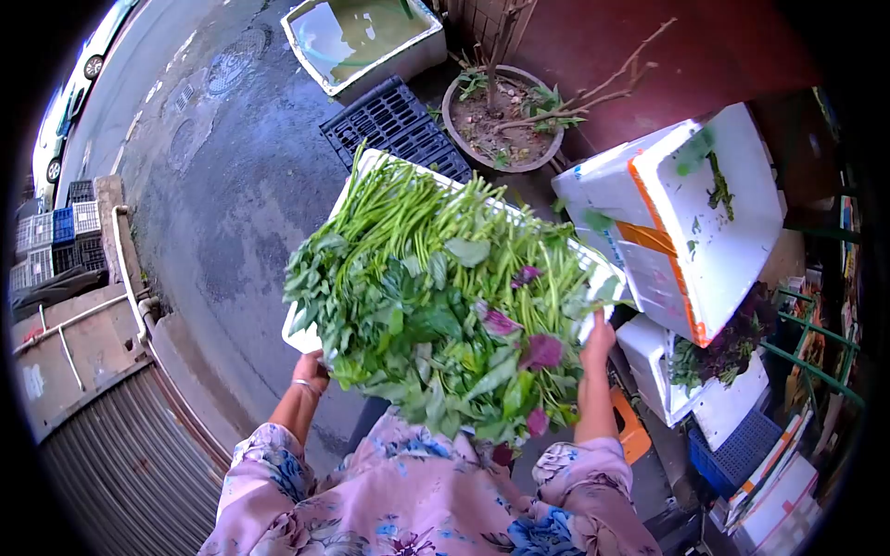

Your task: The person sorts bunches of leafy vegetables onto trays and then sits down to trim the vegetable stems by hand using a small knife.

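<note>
Two hands of mine hold one white foam box (607, 275) out in front of me, above the grey ground (218, 250). My left hand (313, 371) grips its near left corner and my right hand (598, 343) its right end; the fingers are closed on the foam, though most of them are hidden, so I cannot tell how they lie underneath. Leafy greens (436, 287) fill the box and heap over its near edge, stems mostly toward the far side, leaves toward me, with a few purple leaves (542, 352) on the right. Floral sleeves (278, 463) cover my upper arms, and a bracelet (304, 383) circles my left wrist.

Past the far edge lies a black crate (399, 125), with a white tub (399, 67) of water just beyond it. A round plant pot (501, 168) holding bare branches stands to the crate's right. Near my right hand, a large box (742, 241) with orange tape sits tilted, green scraps on it, and dark purple plants (732, 347) show below it. Farther down on the right is a blue basket (737, 454). Far left, stacked crates (60, 227) stand near the street.
</note>
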Demonstrator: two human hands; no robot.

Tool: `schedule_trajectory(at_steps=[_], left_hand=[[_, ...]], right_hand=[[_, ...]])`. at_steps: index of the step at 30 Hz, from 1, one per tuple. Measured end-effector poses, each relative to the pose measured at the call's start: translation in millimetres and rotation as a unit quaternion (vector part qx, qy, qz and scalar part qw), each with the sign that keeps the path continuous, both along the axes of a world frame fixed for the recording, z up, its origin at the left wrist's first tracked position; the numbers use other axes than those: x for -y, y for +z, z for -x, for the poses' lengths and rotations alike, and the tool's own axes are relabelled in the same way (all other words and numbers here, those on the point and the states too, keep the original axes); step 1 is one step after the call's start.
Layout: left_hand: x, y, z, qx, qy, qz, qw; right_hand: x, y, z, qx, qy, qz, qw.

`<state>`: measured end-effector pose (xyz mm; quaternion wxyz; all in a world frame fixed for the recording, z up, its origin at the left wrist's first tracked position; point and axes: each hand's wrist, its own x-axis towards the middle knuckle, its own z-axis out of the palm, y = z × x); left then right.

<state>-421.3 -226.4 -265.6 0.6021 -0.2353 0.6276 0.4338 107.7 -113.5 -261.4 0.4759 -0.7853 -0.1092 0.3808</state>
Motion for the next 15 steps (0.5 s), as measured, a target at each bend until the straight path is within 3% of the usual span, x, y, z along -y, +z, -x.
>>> schedule_trajectory(at_steps=[1,2,4,7,10,11,13,15], left_hand=[[-21,-7,11,-0.038,-0.021,-0.006,0.999],[-36,-32,28,-0.049,-0.034,-0.018,0.998],[-74,-75,60,0.002,-0.033,-0.025,0.999],[-134,-128,89,-0.017,-0.060,-0.065,0.996],[-192,-149,93,-0.050,-0.077,-0.084,0.992],[-200,-184,109,-0.101,-0.092,-0.110,0.984],[-217,-240,141,-0.033,-0.081,-0.176,0.980],[-246,-207,108,0.018,-0.089,-0.123,0.988]], right_hand=[[-12,-19,23,-0.037,-0.014,-0.029,0.999],[-23,-39,37,0.013,0.001,-0.012,1.000],[-48,-76,62,-0.002,-0.017,-0.020,1.000],[-87,-106,97,-0.026,-0.055,-0.023,0.998],[-110,-134,117,-0.057,-0.074,-0.090,0.992],[-115,-157,117,-0.075,-0.097,-0.106,0.987],[-126,-174,134,-0.044,-0.120,-0.078,0.989],[-131,-211,137,-0.073,-0.146,-0.051,0.985]])
